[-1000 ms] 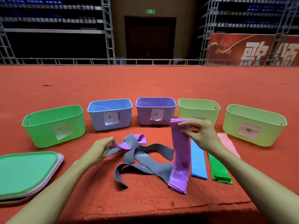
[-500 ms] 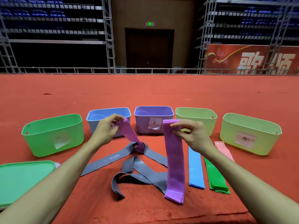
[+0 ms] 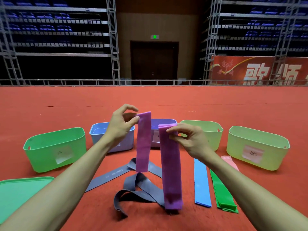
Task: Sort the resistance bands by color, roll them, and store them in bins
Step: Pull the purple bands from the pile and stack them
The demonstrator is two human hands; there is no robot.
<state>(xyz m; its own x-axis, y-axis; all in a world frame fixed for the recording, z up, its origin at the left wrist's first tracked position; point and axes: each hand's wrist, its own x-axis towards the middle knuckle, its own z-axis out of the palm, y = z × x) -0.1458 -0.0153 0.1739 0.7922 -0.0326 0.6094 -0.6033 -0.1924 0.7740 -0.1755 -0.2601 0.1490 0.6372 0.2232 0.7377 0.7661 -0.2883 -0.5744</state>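
Observation:
My left hand (image 3: 120, 126) pinches the top of a single purple band (image 3: 143, 144) that hangs free above the carpet. My right hand (image 3: 186, 139) pinches the top of a stack of purple bands (image 3: 170, 172) whose lower end reaches the carpet. Tangled grey bands (image 3: 141, 185) lie under both. To the right, flat on the carpet, lie blue bands (image 3: 201, 180), green bands (image 3: 222, 192) and a pink band (image 3: 229, 161). Behind stand a green bin (image 3: 55, 147), a blue bin (image 3: 98, 132), a purple bin (image 3: 164, 121) and two yellow-green bins (image 3: 201, 129) (image 3: 258, 147).
Stacked lids with a green one on top (image 3: 21, 192) lie at the near left. The red carpet (image 3: 150, 100) stretches far behind the bins to a metal railing (image 3: 150, 81).
My left hand has pulled the single purple band out of the grey tangle and lifted it high beside the stack in my right hand. The view tilted upward.

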